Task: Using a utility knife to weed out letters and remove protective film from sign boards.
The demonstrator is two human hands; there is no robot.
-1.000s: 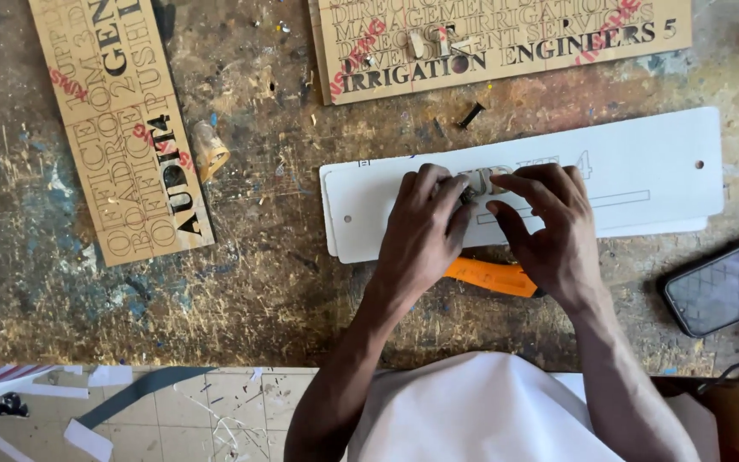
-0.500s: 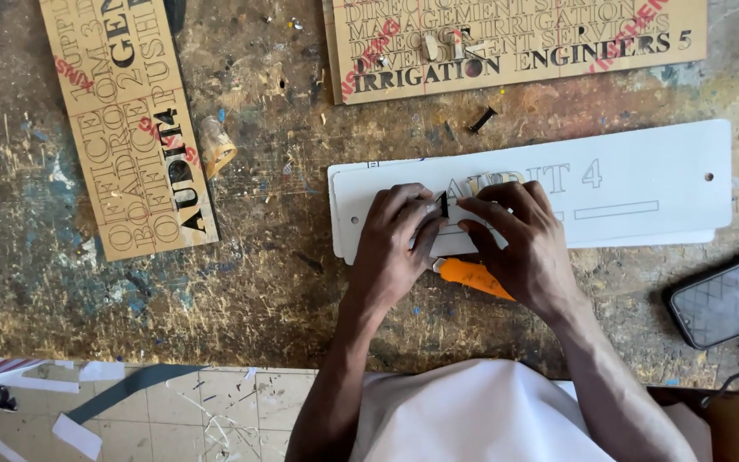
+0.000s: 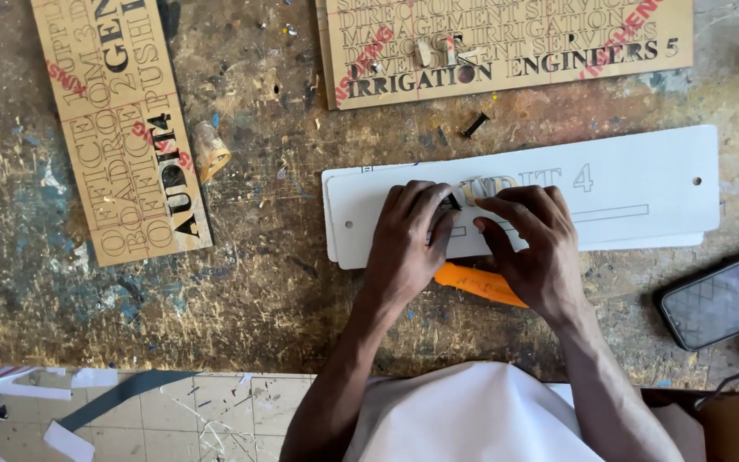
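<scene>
Your left hand (image 3: 408, 244) and right hand (image 3: 532, 248) press 2 sets of flattened, close-set fingertips onto the thin, stiff-looking white rectangular plastic sign plate (image 3: 635, 184), likely light and slippery, so steady its edges.

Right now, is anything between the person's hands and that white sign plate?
Nothing visible does. The left hand and right hand both rest directly on the white plate; the orange tool lies partly under the hands.

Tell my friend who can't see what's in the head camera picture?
Two hands, left hand and right hand, press small letters onto a long white sign on a scratched, paint-stained workbench. An orange tool lies under the hands, two brown letter sheets lie above, and a phone sits at right.
</scene>
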